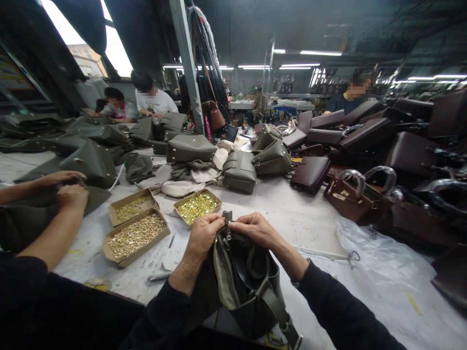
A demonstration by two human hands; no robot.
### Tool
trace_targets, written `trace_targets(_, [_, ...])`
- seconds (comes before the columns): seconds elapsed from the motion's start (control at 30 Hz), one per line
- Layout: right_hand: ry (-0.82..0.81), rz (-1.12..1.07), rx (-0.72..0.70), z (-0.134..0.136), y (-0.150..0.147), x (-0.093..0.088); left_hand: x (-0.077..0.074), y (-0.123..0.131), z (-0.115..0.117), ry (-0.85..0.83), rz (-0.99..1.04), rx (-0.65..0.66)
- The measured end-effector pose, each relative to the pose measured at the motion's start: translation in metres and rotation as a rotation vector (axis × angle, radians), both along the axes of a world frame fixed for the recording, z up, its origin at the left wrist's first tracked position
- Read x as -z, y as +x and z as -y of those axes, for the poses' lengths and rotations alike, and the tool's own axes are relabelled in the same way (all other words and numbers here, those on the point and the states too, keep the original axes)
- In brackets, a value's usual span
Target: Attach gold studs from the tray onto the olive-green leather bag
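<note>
Left hand [203, 236] and right hand [257, 229]: I pinch a dark tab [227, 215] above the olive bag [254, 311]; cardboard trays [145, 247] stand left on the bench [304, 216].

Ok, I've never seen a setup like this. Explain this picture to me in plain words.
There is no machine here: one person works bare-handed, and a camera worn on that person's head looks forward and down. The left hand and right hand hold an open olive bag at its edge; the small dark piece between them is hard to make out. On the pale table lie three cardboard trays of small shiny pieces, with more olive bags beyond and dark brown bags to the right. The hands at far left belong to another person.
</note>
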State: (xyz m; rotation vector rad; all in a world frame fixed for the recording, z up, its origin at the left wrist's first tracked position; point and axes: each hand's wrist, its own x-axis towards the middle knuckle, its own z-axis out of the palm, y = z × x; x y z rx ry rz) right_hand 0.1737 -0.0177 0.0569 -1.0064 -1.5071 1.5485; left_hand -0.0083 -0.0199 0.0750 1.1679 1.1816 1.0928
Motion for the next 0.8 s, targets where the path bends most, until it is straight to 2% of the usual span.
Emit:
trace_targets(0.17, [-0.173, -0.094, -0.038, -0.005, 0.0, -0.001, 0.002, 0.0, -0.002, -0.04, 0.053, 0.003])
trace_targets(0.4, [-0.225, -0.151, -0.111, -0.006, 0.02, -0.005, 0.005, -0.007, -0.006, -0.086, 0.124, -0.038])
trace_targets(0.67, [-0.056, -0.196, -0.009, -0.003, 0.028, 0.005, 0.008, -0.009, -0.01, -0.13, 0.237, -0.046])
trace_targets(0.8, [0.076, -0.157, 0.028, 0.005, 0.031, -0.003, 0.006, -0.012, -0.011, -0.149, 0.294, -0.087])
